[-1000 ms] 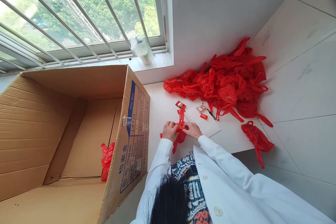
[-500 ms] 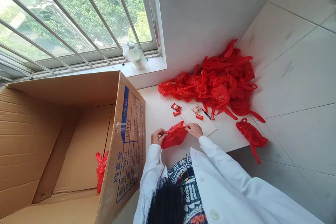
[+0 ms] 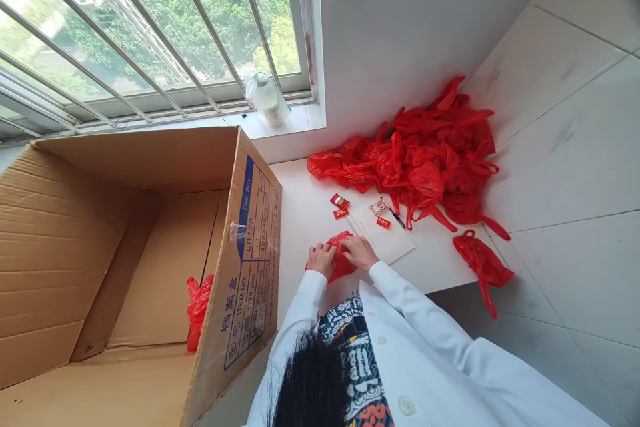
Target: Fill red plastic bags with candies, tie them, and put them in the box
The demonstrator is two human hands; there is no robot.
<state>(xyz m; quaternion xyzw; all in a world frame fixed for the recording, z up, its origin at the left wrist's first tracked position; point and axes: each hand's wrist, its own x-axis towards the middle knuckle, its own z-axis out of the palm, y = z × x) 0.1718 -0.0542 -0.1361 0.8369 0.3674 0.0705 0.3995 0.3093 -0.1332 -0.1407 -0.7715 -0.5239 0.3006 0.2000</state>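
A red plastic bag (image 3: 343,267) lies bunched between my two hands at the near edge of the white table. My left hand (image 3: 321,259) is closed on its left part, fingers curled over the film. From the right, my right hand (image 3: 360,252) pinches the bag's upper edge close to the left fingers. The bag's contents, if any, are hidden. Just beyond my hands lie small red packets (image 3: 341,201), a patterned sachet (image 3: 379,207), a pen (image 3: 397,218) and a white notebook (image 3: 385,240).
A large open cardboard box (image 3: 255,267) stands on the left, with a red bag (image 3: 200,310) inside. Red plastic bags (image 3: 415,160) are heaped against the wall. Another red bag (image 3: 483,267) hangs over the table's right edge. A bagged bottle-like container (image 3: 269,101) stands on the windowsill.
My hands have come closer together, and the bag between them is more bunched. My left hand has moved right over the bag. The whole view has shifted slightly.
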